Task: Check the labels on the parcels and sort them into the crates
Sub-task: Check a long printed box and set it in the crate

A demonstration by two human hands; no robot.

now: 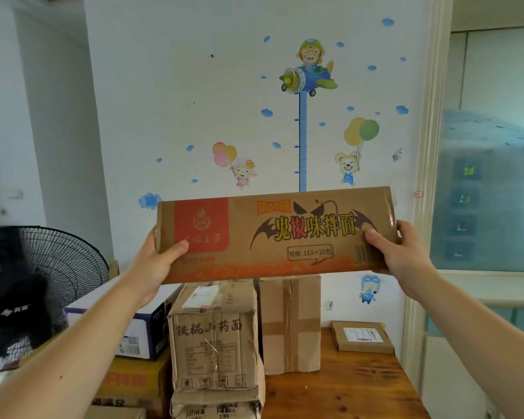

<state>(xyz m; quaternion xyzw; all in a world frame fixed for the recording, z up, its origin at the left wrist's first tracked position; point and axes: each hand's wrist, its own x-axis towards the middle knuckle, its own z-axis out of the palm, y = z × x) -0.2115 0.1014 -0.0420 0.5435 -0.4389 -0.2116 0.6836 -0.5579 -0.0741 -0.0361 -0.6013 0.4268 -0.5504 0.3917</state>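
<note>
I hold a long brown cardboard parcel [273, 234] up in front of the wall, its printed side with a red panel and Chinese lettering facing me. My left hand [161, 261] grips its left end, thumb curled over the front face. At the right end my right hand [397, 249] grips the same way, thumb next to the barcode. No shipping label shows on this face. Below stand other parcels: a tall brown box [215, 337] with a white label on top and a taped brown box [291, 325] beside it.
A flat small parcel [362, 337] with a label lies on the wooden table [345, 391] at the right. A white and blue box [139, 331] sits on yellow cartons at the left. A black fan [52, 267] stands far left. A window fills the right side.
</note>
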